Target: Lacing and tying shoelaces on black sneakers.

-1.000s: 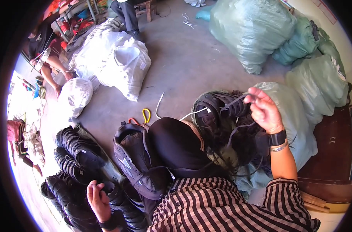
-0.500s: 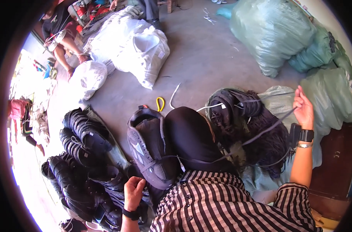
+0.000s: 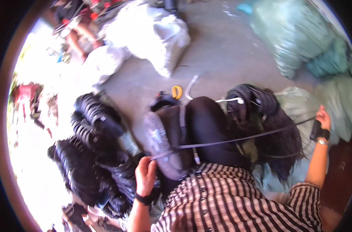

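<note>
A dark grey and black shoe (image 3: 175, 164) rests on my lap, its toe toward my body. A dark flat shoelace (image 3: 230, 140) crosses over its front and stretches out to the right in a nearly straight line. My right hand (image 3: 323, 118), raised far out to the right, is closed on that end. Beside the shoe's toe, my left hand (image 3: 146, 176) pinches the lace's short left end. A heap of loose dark laces (image 3: 278, 143) lies to the right of my knee, next to black shoes (image 3: 251, 101).
Many black shoes (image 3: 95, 170) are piled at my left. On the floor ahead lie a yellow loop (image 3: 176, 92) and a white cord (image 3: 190, 88). White sacks (image 3: 149, 36) and green sacks (image 3: 295, 34) stand farther off. Another person (image 3: 77, 33) sits at the far left.
The lace has gone from slack to nearly straight. My right hand has moved outward and slightly down with it. My left hand has come up to the lace; the view has shifted.
</note>
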